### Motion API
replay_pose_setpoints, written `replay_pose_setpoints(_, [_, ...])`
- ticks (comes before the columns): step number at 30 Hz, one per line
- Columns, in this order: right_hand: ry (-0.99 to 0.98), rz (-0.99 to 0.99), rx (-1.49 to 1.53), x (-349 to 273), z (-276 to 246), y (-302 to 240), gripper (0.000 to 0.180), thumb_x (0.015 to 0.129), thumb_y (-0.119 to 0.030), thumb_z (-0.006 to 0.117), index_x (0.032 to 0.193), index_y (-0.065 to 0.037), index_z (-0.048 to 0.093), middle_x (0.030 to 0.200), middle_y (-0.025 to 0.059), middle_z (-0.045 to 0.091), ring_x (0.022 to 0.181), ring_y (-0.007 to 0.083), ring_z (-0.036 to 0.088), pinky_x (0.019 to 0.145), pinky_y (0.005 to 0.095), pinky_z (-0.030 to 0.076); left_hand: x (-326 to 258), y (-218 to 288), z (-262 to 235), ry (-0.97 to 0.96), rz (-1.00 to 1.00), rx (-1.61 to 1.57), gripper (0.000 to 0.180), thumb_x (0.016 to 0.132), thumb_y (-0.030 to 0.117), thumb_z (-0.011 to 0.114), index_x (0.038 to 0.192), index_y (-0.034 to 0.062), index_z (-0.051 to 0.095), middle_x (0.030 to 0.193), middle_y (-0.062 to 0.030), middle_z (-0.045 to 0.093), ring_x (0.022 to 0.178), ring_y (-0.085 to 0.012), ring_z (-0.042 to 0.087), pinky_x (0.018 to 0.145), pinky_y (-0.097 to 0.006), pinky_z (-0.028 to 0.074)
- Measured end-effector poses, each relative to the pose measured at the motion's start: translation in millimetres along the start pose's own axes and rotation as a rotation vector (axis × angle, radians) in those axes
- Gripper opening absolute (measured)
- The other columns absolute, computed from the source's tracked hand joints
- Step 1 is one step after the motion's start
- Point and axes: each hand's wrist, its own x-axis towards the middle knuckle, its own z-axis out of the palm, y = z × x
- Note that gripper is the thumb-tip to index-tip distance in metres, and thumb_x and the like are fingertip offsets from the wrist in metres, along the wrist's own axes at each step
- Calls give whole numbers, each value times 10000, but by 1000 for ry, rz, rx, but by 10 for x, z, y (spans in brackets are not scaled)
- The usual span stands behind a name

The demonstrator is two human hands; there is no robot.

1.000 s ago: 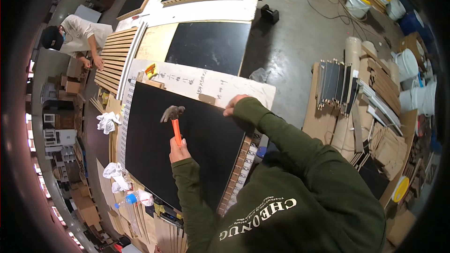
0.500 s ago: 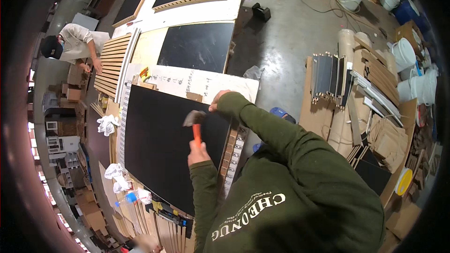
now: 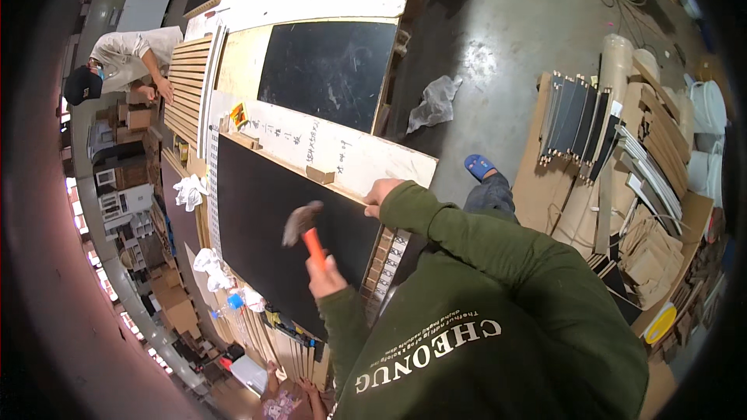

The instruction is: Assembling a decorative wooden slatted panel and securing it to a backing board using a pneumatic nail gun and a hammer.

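Note:
A hammer with a bright orange handle and a metal claw head is in my left hand. The fingers close round the handle, and the head hangs over a large black panel. At the panel's far right corner is my right hand, its fingers curled closed against the edge. What they pinch, if anything, is hidden. A pale wood strip runs along the panel's far edge. Beside it lie a small brown block and another wood block.
Beyond the panel, a smaller black board lies on a white sheet with handwriting. On the left, a co-worker touches a slatted wood panel. White rags and a bottle lie at the near left. Stacked strips stand right.
The hammer has moved left and nearer, away from my right hand. My right hand has shifted toward the panel's right corner. The whole view has shifted, and another person's hands show at the bottom.

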Motion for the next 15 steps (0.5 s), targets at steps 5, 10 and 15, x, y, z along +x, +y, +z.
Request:
replay_pose_setpoints(5, [-50, -10, 2, 96, -13, 91, 267, 782, -253, 582, 930, -40, 644, 821, 175, 618, 791, 326, 598, 726, 399, 465, 59, 108, -59, -170, -151, -5, 240, 865, 226, 497, 1027, 53, 534, 830, -124, 594, 732, -249, 580, 686, -345, 446])
replay_pose_setpoints(10, [55, -135, 1, 57, 66, 159, 272, 761, -270, 588, 828, -12, 643, 816, 187, 607, 801, 337, 591, 726, 416, 461, -58, 342, -46, 21, -206, -86, 244, 873, 234, 493, 1031, 49, 513, 790, -114, 593, 654, -253, 572, 613, -360, 447])
replay_pose_setpoints(15, [-78, -8, -2, -33, -181, 33, 264, 793, -294, 579, 919, -74, 653, 908, 170, 612, 852, 312, 595, 755, 384, 465, -66, 332, 228, -180, -261, 104, 201, 873, 189, 476, 1022, 54, 491, 833, -195, 586, 758, -374, 577, 679, -413, 438])
